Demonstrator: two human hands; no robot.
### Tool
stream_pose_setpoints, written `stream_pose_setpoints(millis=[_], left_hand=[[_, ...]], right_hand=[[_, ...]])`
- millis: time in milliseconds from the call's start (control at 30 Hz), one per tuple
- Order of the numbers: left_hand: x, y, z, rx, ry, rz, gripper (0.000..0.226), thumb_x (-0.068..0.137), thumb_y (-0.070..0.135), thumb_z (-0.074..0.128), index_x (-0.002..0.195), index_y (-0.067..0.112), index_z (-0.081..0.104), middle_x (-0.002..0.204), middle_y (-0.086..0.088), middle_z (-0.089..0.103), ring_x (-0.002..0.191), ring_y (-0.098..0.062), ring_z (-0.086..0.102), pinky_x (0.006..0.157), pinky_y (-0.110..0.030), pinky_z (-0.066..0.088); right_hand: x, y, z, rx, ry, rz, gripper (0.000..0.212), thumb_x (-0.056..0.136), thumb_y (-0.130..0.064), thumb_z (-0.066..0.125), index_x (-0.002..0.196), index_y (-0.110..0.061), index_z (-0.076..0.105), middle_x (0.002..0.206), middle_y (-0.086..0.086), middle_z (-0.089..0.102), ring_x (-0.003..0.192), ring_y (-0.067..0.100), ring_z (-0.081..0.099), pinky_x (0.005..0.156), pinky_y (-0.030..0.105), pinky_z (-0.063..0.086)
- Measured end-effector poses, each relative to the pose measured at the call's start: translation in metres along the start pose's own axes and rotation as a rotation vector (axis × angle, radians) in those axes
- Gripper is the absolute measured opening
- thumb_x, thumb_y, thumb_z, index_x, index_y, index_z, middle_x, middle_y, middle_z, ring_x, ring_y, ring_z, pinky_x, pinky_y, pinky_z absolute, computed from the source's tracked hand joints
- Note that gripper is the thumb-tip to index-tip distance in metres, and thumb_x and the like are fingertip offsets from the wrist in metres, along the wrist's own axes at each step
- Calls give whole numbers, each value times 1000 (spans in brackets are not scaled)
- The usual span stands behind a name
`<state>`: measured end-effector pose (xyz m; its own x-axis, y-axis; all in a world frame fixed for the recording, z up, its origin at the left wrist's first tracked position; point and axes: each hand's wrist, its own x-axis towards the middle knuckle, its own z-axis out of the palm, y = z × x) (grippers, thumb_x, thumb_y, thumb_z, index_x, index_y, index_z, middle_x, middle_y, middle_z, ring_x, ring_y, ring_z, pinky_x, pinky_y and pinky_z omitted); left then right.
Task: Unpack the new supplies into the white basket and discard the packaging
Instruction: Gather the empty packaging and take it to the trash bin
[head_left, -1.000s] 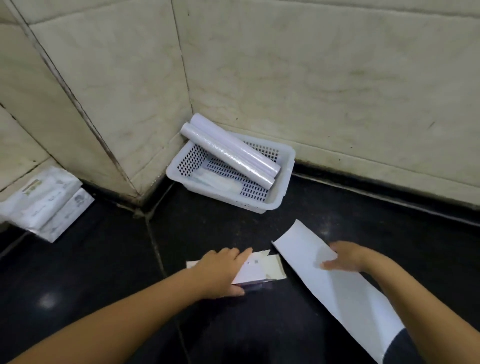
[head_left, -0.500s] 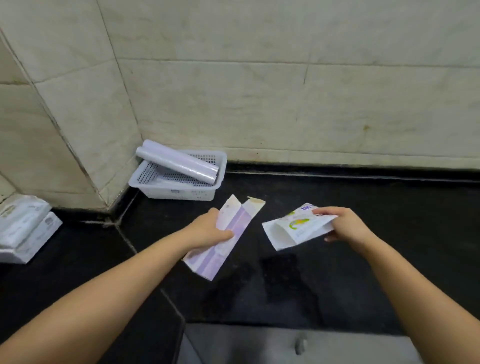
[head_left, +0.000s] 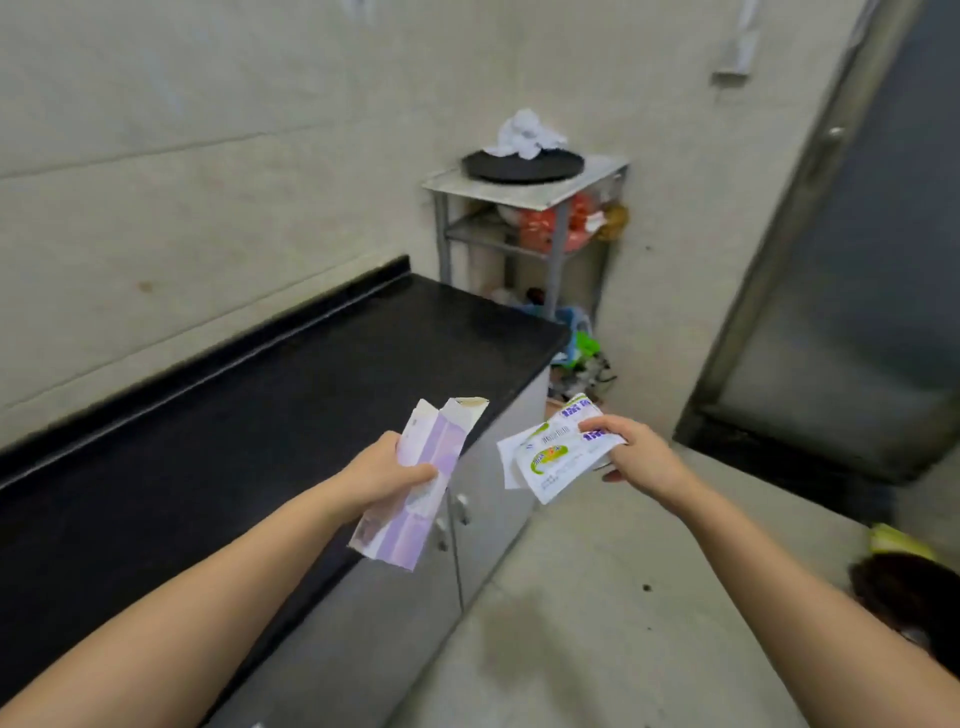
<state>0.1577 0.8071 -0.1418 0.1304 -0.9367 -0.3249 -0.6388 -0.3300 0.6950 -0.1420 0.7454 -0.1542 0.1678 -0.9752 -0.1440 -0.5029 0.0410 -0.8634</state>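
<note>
- Purple carton (head_left: 415, 483) — flattened, centre frame; left hand (head_left: 384, 475) fingers wrapped round its middle. Likely light, stiff card; best held mid-length.
- White printed wrapper (head_left: 550, 457) — right of centre; right hand (head_left: 636, 457) pinches its edge. Probably thin, floppy.
- Black counter (head_left: 234, 415) — left; grey floor (head_left: 623, 597), steel rack (head_left: 524, 192) upper centre.

Soft, even, fairly dim light is seen throughout. Motion blur is spread everywhere, strongest right of the black countertop (head_left: 270, 395). Straight lines are bowed near the edges.
</note>
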Motion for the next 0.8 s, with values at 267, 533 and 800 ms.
stream_pose_setpoints(millis=[267,533,800], left_hand=[[88,209,193,69,-289,362,32,83,31,66,107,19,49,107,-2,56,89,-17,55,73,-29,43],[123,335,340,222,-581,535,47,79,36,67,116,12,52,111,-4,62,93,-20,60,73,-30,48],[117,429,478,318,-826,655,37,79,35,68,105,23,45,88,13,53,76,-2,53,56,-19,39]], right_hand=[[-59,114,-226,-44,383,232,55,78,8,30,112,-21,63,115,-2,59,74,6,60,63,24,51],[-132,205,-327,-20,642,422,52,79,8,37,107,-25,66,120,4,62,99,23,62,84,36,53],[-197,285,-384,-15,784,636,43,83,0,55,123,-16,58,123,8,60,86,16,54,76,26,43]])
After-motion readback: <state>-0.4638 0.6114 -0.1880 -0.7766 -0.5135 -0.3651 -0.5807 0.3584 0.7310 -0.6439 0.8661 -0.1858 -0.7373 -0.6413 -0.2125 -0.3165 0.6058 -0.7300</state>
